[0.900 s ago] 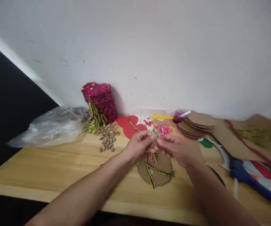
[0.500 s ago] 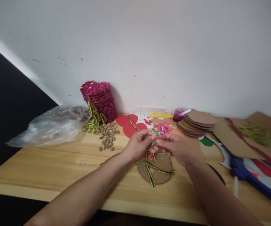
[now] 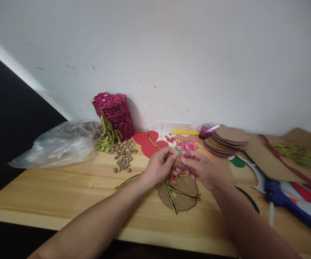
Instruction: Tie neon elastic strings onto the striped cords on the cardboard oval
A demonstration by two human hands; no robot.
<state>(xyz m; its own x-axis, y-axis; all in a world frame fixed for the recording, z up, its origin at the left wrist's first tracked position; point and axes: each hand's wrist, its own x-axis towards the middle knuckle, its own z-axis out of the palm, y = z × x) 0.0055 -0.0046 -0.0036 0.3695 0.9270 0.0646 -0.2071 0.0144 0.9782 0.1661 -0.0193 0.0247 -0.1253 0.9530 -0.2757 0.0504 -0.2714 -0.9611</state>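
My left hand (image 3: 161, 164) is closed in a pinch above a round cardboard disc (image 3: 183, 201). Facing it, my right hand (image 3: 200, 168) pinches too, its fingertips slightly apart from the left ones. A thin string seems to run between them, though the fingers cover most of it. Yellow-and-black cords (image 3: 189, 196) cross over the disc, and some rise toward my fingers. A bit of bright pink string (image 3: 173, 179) shows just below the hands. Behind them lies a tangle of multicoloured string (image 3: 186, 146).
At the back left stands a purple woven cylinder (image 3: 115, 118) with a tassel, beside brown shell-like pieces (image 3: 123, 155) and a plastic bag (image 3: 55, 145). To the right are stacked cardboard discs (image 3: 229, 136), a blue-handled tool (image 3: 296, 208) and cardboard sheets (image 3: 260, 158). Red paper (image 3: 150, 145) lies behind.
My fingertips have drawn a little apart, the right hand shifting slightly right. The cord on the disc stays in place.
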